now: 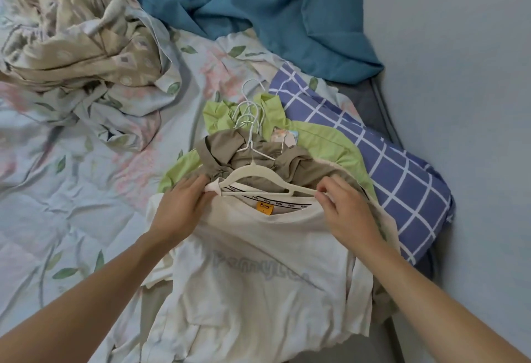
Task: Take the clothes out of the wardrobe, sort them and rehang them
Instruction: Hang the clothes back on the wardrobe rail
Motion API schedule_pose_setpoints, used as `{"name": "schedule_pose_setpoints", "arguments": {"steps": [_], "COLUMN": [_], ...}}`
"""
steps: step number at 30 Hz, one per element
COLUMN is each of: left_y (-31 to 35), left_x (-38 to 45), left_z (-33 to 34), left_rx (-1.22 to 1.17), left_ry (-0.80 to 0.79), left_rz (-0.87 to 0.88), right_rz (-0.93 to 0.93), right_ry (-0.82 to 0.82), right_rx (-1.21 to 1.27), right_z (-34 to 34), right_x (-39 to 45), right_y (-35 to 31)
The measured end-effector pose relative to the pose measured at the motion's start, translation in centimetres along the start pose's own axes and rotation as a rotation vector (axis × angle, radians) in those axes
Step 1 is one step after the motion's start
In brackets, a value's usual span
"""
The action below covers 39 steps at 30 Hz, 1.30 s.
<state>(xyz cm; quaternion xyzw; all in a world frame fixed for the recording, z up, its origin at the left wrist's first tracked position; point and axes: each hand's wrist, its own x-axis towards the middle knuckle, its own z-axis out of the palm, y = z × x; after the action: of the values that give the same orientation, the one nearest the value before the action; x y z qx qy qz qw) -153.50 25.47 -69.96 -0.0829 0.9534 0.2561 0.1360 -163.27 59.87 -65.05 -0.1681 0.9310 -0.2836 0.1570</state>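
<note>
Head view, I'm over a bed [66, 219] with a floral sheet. My left hand [184, 204] pinches the left end of a cream hanger [253, 174]; fingers curled round the tip and the shirt shoulder there. My right hand [344, 207] pinches the hanger's right arm between thumb and forefinger, other fingers curled. So both grips closed on the hanger. The hanger sits at the neck of a cream T-shirt [258, 276], orange label [265, 208] showing inside the collar, shirt spread flat toward 6 o'clock. Under it, toward 12, a khaki shirt [258, 155] on a white wire hanger [253, 144], then a green shirt [324, 141] below that, several hanger hooks [250, 109] bunched together. Checked blue pillow [388, 167] at 3 o'clock, teal blanket [258, 3] at 12, rumpled beige quilt [80, 46] at 10.
</note>
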Motion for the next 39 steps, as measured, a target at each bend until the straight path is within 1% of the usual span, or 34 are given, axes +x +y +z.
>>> {"name": "schedule_pose_setpoints", "arguments": {"steps": [4,9,11,14,17,19,21,23,27,29,31,34,36,39], "left_y": [0.6,0.4,0.2,-0.2,-0.4,-0.7,-1.2,-1.6,-1.8,-1.7,-1.5,-0.6,0.6,3.1], "left_x": [-0.3,1.0,1.7,2.9,4.1,4.7,4.9,4.8,3.2,2.0,0.7,-2.4,-5.3,-10.2], "left_z": [-0.6,-0.6,-0.4,-0.2,0.1,0.3,0.4,0.3,0.0,-0.7,-1.8,-4.1,-6.2,-10.5], "left_rx": [0.031,0.018,0.040,0.057,-0.004,-0.047,-0.063,-0.080,-0.209,-0.337,-0.417,-0.457,-0.472,-0.486], "left_ry": [0.059,0.120,0.127,0.093,-0.043,-0.095,-0.116,-0.097,-0.032,-0.009,0.000,0.035,0.066,0.074], "left_rz": [0.130,0.156,0.119,0.017,-0.097,-0.141,-0.147,-0.110,-0.037,-0.054,-0.053,-0.017,0.007,-0.009], "right_rz": [0.101,0.042,0.025,-0.014,0.016,0.040,0.039,0.015,-0.006,0.028,0.055,0.053,0.091,0.133], "right_ry": [0.020,0.018,0.018,0.011,-0.057,-0.086,-0.120,-0.155,-0.170,-0.176,-0.165,-0.129,-0.106,-0.066], "right_rx": [0.114,0.113,0.024,-0.189,-0.214,-0.231,-0.262,-0.267,-0.218,-0.207,-0.156,-0.084,-0.055,-0.019], "right_z": [-0.8,-0.7,-0.7,-0.4,0.2,0.3,0.3,0.5,1.0,0.6,-0.1,-1.8,-3.6,-7.0], "right_x": [-0.2,1.3,2.4,3.3,3.4,3.7,4.0,4.1,3.4,3.0,2.4,0.2,-1.7,-5.1], "right_y": [1.0,0.4,0.5,0.7,0.6,0.5,0.0,-0.6,-1.0,-1.3,-2.2,-4.4,-6.7,-11.0]}}
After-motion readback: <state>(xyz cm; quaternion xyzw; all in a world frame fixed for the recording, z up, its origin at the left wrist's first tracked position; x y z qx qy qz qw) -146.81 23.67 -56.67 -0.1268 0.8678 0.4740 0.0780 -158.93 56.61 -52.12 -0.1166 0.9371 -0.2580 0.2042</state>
